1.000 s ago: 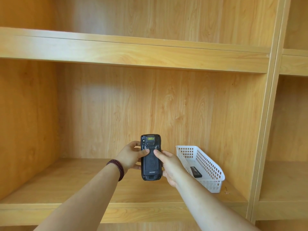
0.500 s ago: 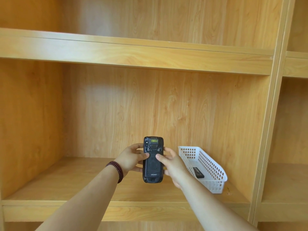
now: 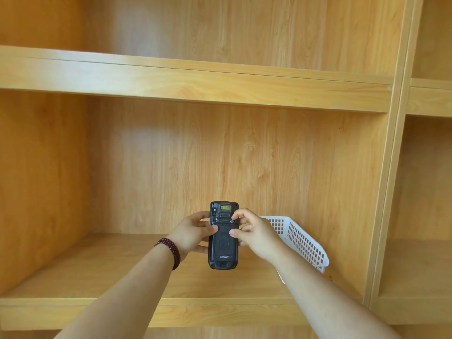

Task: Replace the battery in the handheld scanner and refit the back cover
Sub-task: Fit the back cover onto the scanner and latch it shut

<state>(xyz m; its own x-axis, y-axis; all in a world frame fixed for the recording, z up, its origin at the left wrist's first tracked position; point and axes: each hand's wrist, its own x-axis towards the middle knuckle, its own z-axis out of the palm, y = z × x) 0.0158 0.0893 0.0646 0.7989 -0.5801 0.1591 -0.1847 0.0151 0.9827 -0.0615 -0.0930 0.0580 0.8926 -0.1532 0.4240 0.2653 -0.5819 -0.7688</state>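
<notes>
Held upright in front of the lower wooden shelf (image 3: pixel 97 272), back side toward the camera: the black rugged handheld scanner (image 3: pixel 223 234). Clamped around its left edge, the left hand (image 3: pixel 193 234), thumb pressed flat on the upper part of the dark ribbed back cover (image 3: pixel 223 243). At the scanner's right edge, the right hand (image 3: pixel 254 234), fingers curled, forefinger tip at the right-hand of two small latch screws (image 3: pixel 231 219) just above the cover, thumb touching the cover's right side. So both grips closed on the scanner, none free.

Back cover seated flush on the body, no gap visible, no open battery bay. Judged from that: either battery swap finished and latches being locked, or cover not yet opened; cannot tell which from this view alone. Whether the latches sit locked or unlocked: too small to read.

Just right of the scanner, on the same shelf, a white perforated plastic basket (image 3: pixel 303 243), contents hidden behind the right forearm. Dark red bead bracelet (image 3: pixel 171 252) on the left wrist, left of the scanner.
</notes>
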